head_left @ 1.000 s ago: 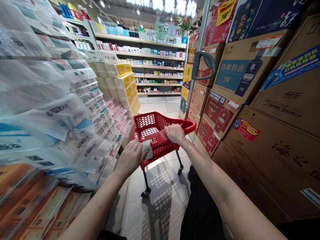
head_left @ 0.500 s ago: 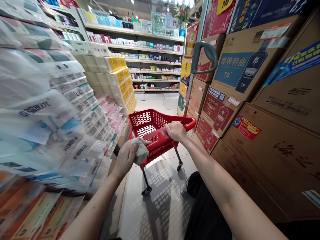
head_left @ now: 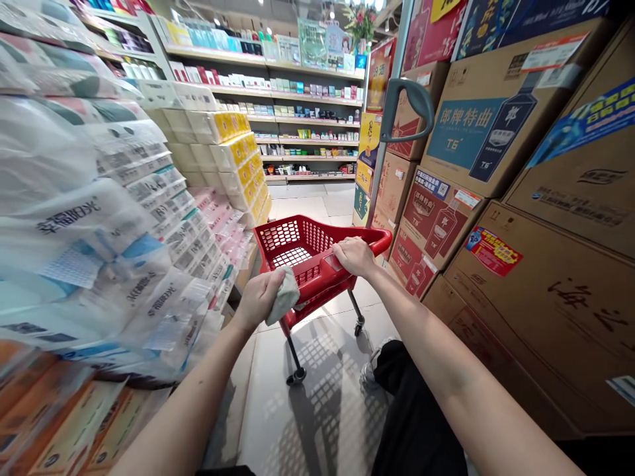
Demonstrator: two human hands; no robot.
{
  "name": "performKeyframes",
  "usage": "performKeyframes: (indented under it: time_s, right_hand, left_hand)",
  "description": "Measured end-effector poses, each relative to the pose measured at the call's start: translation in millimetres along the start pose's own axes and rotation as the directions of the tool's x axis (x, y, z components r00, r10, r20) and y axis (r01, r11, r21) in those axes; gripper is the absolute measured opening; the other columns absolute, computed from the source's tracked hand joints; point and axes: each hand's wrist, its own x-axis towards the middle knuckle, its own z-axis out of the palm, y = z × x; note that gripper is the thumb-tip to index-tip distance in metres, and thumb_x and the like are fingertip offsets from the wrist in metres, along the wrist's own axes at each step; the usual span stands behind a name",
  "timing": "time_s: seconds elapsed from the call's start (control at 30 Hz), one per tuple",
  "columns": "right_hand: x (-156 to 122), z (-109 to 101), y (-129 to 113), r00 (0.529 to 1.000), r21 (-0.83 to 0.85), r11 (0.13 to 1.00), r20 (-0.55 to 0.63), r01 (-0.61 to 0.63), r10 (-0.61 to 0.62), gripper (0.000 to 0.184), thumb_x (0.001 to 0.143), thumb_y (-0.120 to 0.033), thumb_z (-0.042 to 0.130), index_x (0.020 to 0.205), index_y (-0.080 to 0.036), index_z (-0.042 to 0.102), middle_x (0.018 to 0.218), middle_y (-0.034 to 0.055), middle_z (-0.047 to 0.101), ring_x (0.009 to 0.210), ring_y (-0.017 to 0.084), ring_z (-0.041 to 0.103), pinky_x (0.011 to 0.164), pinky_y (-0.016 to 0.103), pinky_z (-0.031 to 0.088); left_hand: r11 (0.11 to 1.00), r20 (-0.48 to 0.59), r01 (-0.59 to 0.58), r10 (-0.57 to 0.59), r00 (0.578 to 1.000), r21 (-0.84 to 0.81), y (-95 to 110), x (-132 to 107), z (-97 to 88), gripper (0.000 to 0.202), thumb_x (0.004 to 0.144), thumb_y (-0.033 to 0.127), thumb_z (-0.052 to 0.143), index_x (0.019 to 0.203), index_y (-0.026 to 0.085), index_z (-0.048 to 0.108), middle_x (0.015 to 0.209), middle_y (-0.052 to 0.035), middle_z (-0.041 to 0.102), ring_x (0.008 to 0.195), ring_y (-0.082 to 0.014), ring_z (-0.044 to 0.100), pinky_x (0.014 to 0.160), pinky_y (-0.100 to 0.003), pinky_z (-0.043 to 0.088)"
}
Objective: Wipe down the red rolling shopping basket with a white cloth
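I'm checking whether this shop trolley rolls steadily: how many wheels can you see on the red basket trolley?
2. One caster sits under the leg on the left of the view, the other caster under the leg on the right, both at the tile floor. Any others on the red trolley basket are hidden.

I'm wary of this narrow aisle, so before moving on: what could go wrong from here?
Only the right hand is on the handle of the red cart, so steering may be loose, and the cart could drift into the stacked tissue packs. The cloth in the left hand might slip down near the wheels. A knock could also shift the tall stacked cartons on the right.
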Motion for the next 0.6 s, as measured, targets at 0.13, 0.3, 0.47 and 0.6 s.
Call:
performKeyframes:
  time_s: [0.13,0.3,0.47,0.6]
  right_hand:
    - [6,2,-5,0.996,0.002,0.996,0.032,-0.087,0.086,0.049,0.099,-0.036,0.024,0.085,-0.019,0.068,0.096,0.0058,0.070,0.095,0.018,0.058,0.091,0.033,0.031]
    - [11,2,-9,0.966,0.000,0.974,0.131,-0.225,0.223,0.056,0.093,-0.055,0.029,0.079,-0.022,0.073,0.096,0.0081,0.070,0.101,0.026,0.055,0.095,0.046,0.026]
    - [3,-4,-2,0.977,0.012,0.985,0.134,-0.171,0.168,0.053,0.092,-0.051,0.031,0.075,-0.024,0.073,0.090,0.0054,0.071,0.098,0.023,0.057,0.093,0.040,0.028]
    - [-6,-11,8,0.989,0.039,0.995,0.119,-0.094,0.089,0.049,0.093,-0.044,0.032,0.073,-0.025,0.073,0.090,0.0024,0.072,0.094,0.019,0.057,0.088,0.033,0.029]
  left_hand:
    - [0.997,0.024,-0.009,0.007,1.000,0.082,12,1,0.8,0.050,0.093,0.046,0.023,0.061,0.019,0.050,0.065,-0.0018,0.059,0.065,-0.0152,0.054,0.062,-0.026,0.040]
    - [0.974,-0.052,-0.169,0.179,0.983,0.147,29,-30,13.1,0.037,0.094,0.036,0.028,0.101,0.017,0.059,0.103,-0.0088,0.063,0.099,-0.0210,0.055,0.090,-0.035,0.042]
    - [0.932,-0.078,-0.316,0.334,0.939,0.179,35,-54,24.9,0.037,0.090,0.034,0.037,0.120,0.017,0.052,0.118,-0.0121,0.057,0.115,-0.0249,0.047,0.103,-0.044,0.034]
    - [0.929,-0.018,-0.370,0.370,0.929,0.022,29,-48,25.2,0.044,0.093,0.035,0.024,0.120,0.019,0.054,0.118,-0.0094,0.060,0.108,-0.0226,0.052,0.101,-0.043,0.037]
